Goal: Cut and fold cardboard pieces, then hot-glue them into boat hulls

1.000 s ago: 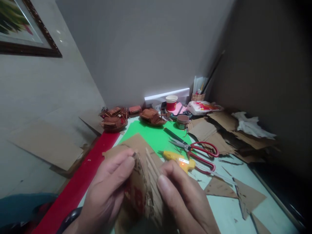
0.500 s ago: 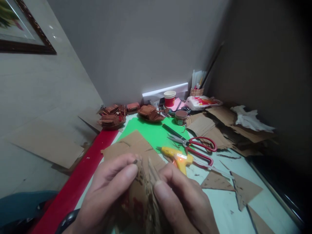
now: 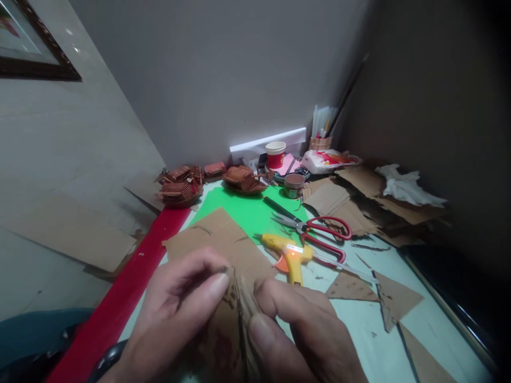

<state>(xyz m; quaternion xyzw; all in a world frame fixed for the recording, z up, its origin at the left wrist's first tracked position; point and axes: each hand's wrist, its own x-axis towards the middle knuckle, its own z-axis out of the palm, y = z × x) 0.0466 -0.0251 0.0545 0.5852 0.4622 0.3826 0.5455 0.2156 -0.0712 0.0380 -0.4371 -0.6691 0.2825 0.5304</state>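
Between my two hands stands a piece of brown cardboard (image 3: 223, 330) with dark smears on its face. My left hand (image 3: 179, 303) pinches its upper tip between thumb and forefinger. On the other side, my right hand (image 3: 291, 324) grips a torn, layered strip at the cardboard's edge, thumb toward me. The lower part of the piece is dim and blurred. Just beyond my hands lies a flat cardboard sheet (image 3: 215, 229). A yellow glue gun (image 3: 287, 252) with an orange light rests right of it, near red-handled scissors (image 3: 303, 226).
Several cardboard triangles (image 3: 399, 292) lie at the right, beside a black glossy object (image 3: 439, 292). Green paper (image 3: 223, 205) covers the table's middle. Brown model boats (image 3: 181, 189), a paper cup (image 3: 275, 154), a jar (image 3: 294, 185) and stacked cardboard (image 3: 359, 186) stand along the back.
My right thumb and fingers have shifted slightly along the torn strip, which sits closer against the cardboard. The view has tilted a little, moving the table items slightly up and left.
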